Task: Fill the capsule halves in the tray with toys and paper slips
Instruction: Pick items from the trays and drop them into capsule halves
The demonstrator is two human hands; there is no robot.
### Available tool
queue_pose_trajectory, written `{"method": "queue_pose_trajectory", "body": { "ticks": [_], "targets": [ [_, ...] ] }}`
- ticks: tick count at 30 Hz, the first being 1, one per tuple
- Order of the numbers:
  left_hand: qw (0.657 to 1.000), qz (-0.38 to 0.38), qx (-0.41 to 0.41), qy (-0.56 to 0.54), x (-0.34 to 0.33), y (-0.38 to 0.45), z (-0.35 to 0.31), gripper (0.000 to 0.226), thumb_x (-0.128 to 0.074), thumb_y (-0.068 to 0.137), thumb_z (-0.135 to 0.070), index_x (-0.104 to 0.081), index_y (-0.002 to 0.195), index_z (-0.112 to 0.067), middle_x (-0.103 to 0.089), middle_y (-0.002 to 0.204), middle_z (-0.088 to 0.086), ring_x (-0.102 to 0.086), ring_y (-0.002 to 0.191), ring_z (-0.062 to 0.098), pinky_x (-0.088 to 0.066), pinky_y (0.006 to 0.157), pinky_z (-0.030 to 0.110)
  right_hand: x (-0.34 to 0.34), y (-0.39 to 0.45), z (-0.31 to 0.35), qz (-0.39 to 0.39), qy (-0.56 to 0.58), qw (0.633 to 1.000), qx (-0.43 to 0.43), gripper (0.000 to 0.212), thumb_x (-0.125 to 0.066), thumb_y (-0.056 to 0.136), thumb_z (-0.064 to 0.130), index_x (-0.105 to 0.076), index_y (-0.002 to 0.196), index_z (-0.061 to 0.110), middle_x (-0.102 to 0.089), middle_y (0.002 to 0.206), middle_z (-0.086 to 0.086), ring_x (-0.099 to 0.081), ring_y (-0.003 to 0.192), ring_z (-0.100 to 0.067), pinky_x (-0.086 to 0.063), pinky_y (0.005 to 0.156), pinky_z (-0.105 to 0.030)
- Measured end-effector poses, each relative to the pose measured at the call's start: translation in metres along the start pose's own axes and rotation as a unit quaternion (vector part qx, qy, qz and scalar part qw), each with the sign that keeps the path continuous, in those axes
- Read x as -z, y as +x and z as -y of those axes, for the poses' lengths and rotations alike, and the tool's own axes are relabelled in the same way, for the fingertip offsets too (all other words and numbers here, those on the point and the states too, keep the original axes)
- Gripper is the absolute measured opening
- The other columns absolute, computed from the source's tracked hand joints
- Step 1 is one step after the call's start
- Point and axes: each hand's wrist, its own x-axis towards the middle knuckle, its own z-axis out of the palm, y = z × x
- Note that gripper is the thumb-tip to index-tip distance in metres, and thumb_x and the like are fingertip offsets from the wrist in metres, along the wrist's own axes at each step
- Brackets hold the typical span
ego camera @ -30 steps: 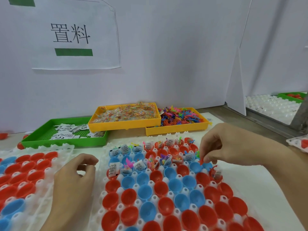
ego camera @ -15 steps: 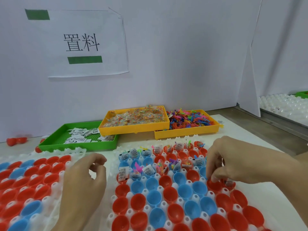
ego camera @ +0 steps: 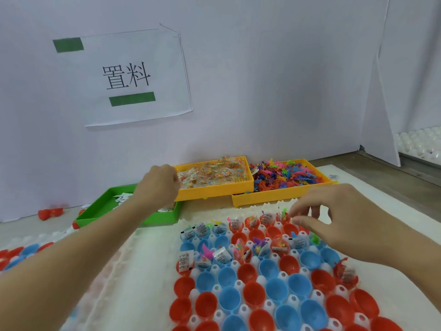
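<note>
White capsule tray (ego camera: 216, 271) sits at 6 o'clock in the head view, packed with red and blue capsule halves (ego camera: 273, 289). Its near rows are cut off by the frame edge, so no full count. The two far rows are mostly filled with toys and paper slips (ego camera: 185, 259); roughly 15 filled cups, exact number hard to tell. One more filled red half (ego camera: 346, 273) sits alone at 3 o'clock of the tray, just under the right wrist. The other visible halves hold nothing.

Right hand (ego camera: 338, 218) hovers over the tray's far-right corner, fingers loosely spread and slightly bent, tips pointing toward 9 o'clock. Nothing visible between them. The filled cups lie directly below and at 7 o'clock of this hand.

Left hand (ego camera: 158, 185) reaches to 11 o'clock of the tray, fingers curled downward over the seam between the green bin (ego camera: 95, 211) and the left yellow bin (ego camera: 214, 189). Cannot tell whether it is pinching anything; the fingertips are hidden.

Three supply bins at 12 o'clock:
- green bin, holding white slips
- left yellow bin, holding clear packets of small coloured bits
- right yellow bin (ego camera: 281, 198), holding loose coloured plastic toys (ego camera: 286, 175)

A second tray of halves (ego camera: 21, 254) is partly visible at 9 o'clock. Loose red pieces (ego camera: 50, 213) lie by the wall at 10 o'clock. One paper sign (ego camera: 133, 77) hangs on the wall.
</note>
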Motion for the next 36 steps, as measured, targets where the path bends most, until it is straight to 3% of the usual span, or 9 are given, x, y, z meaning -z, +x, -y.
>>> {"method": "queue_pose_trajectory", "body": {
  "ticks": [4, 8, 12, 17, 24, 27, 31, 33, 36],
  "targets": [
    [0.994, 0.096, 0.043, -0.023, -0.012, 0.03, -0.009, 0.041, -0.067, 0.092, -0.034, -0.051, 0.07, -0.004, -0.055, 0.072, 0.012, -0.05, 0.067, 0.025, -0.039, 0.061, 0.031, -0.009, 0.0, 0.003, -0.04, 0.009, 0.999, 0.001, 0.015, -0.075, 0.085, 0.023, -0.074, 0.08, 0.037, -0.065, 0.075, 0.024, -0.06, 0.086, 0.0, -0.047, 0.074, -0.012],
    [0.987, 0.114, 0.105, -0.034, -0.015, 0.041, -0.024, 0.042, -0.076, 0.086, -0.026, -0.042, 0.069, -0.007, -0.045, 0.069, 0.008, -0.045, 0.059, 0.02, -0.037, 0.049, 0.028, -0.018, 0.0, 0.003, -0.027, 0.021, 0.999, -0.014, 0.016, -0.073, 0.088, 0.026, -0.072, 0.083, 0.041, -0.065, 0.08, 0.022, -0.06, 0.084, -0.002, -0.053, 0.073, -0.023],
    [0.992, 0.054, 0.066, -0.097, -0.021, 0.039, -0.025, 0.012, -0.069, 0.089, -0.009, -0.062, 0.082, -0.002, -0.056, 0.082, 0.016, -0.054, 0.076, 0.03, -0.045, 0.065, 0.033, -0.02, 0.0, 0.003, -0.019, 0.021, 0.999, -0.021, 0.013, -0.071, 0.09, 0.029, -0.074, 0.087, 0.041, -0.065, 0.081, 0.023, -0.06, 0.084, -0.001, -0.054, 0.073, -0.025],
    [0.974, -0.048, 0.061, -0.211, -0.017, 0.025, -0.02, 0.023, -0.083, 0.078, -0.018, -0.065, 0.074, -0.004, -0.066, 0.082, 0.016, -0.059, 0.079, 0.029, -0.05, 0.07, 0.036, -0.019, 0.0, 0.006, -0.031, 0.022, 0.999, -0.025, 0.01, -0.069, 0.089, 0.034, -0.071, 0.096, 0.041, -0.066, 0.082, 0.023, -0.061, 0.085, -0.001, -0.051, 0.068, -0.019],
    [0.934, -0.173, 0.039, -0.311, 0.01, -0.014, -0.03, 0.022, -0.083, 0.077, -0.017, -0.066, 0.064, -0.012, -0.065, 0.056, 0.004, -0.063, 0.051, 0.019, -0.053, 0.059, 0.03, -0.021, 0.001, 0.014, -0.044, 0.06, 0.996, -0.057, 0.027, -0.071, 0.088, 0.034, -0.066, 0.113, 0.043, -0.065, 0.08, 0.02, -0.061, 0.085, 0.0, -0.048, 0.066, -0.011],
    [0.887, -0.124, 0.028, -0.445, 0.018, -0.05, -0.049, 0.016, -0.08, 0.08, -0.014, -0.069, 0.07, -0.01, -0.068, 0.059, 0.006, -0.068, 0.052, 0.021, -0.059, 0.057, 0.034, -0.02, 0.001, 0.02, -0.042, 0.142, 0.986, -0.077, 0.026, -0.069, 0.086, 0.04, -0.066, 0.112, 0.042, -0.068, 0.088, 0.021, -0.066, 0.085, -0.002, -0.053, 0.072, -0.016],
    [0.822, 0.007, -0.047, -0.568, 0.025, -0.096, -0.079, 0.005, -0.077, 0.08, -0.008, -0.073, 0.078, -0.006, -0.071, 0.066, 0.009, -0.07, 0.059, 0.02, -0.057, 0.058, 0.023, -0.021, 0.003, 0.032, 0.0, 0.305, 0.947, -0.098, 0.043, -0.064, 0.076, 0.054, -0.065, 0.115, 0.036, -0.075, 0.092, 0.007, -0.073, 0.082, -0.01, -0.056, 0.07, -0.021],
    [0.822, 0.038, -0.091, -0.561, 0.024, -0.11, -0.091, 0.005, -0.077, 0.08, -0.005, -0.074, 0.078, -0.008, -0.072, 0.067, 0.008, -0.071, 0.06, 0.021, -0.059, 0.059, 0.028, -0.024, 0.003, 0.036, -0.005, 0.338, 0.936, -0.102, 0.04, -0.064, 0.079, 0.048, -0.065, 0.115, 0.03, -0.076, 0.09, 0.001, -0.074, 0.08, -0.014, -0.056, 0.065, -0.02],
    [0.863, 0.013, -0.174, -0.475, 0.018, -0.12, -0.103, 0.01, -0.079, 0.079, -0.006, -0.075, 0.076, -0.015, -0.071, 0.068, 0.0, -0.07, 0.062, 0.018, -0.06, 0.062, 0.032, -0.027, 0.003, 0.038, -0.022, 0.392, 0.915, -0.096, 0.027, -0.063, 0.084, 0.04, -0.071, 0.102, 0.022, -0.075, 0.083, -0.008, -0.073, 0.071, -0.019, -0.055, 0.061, -0.022]
  ]
}}
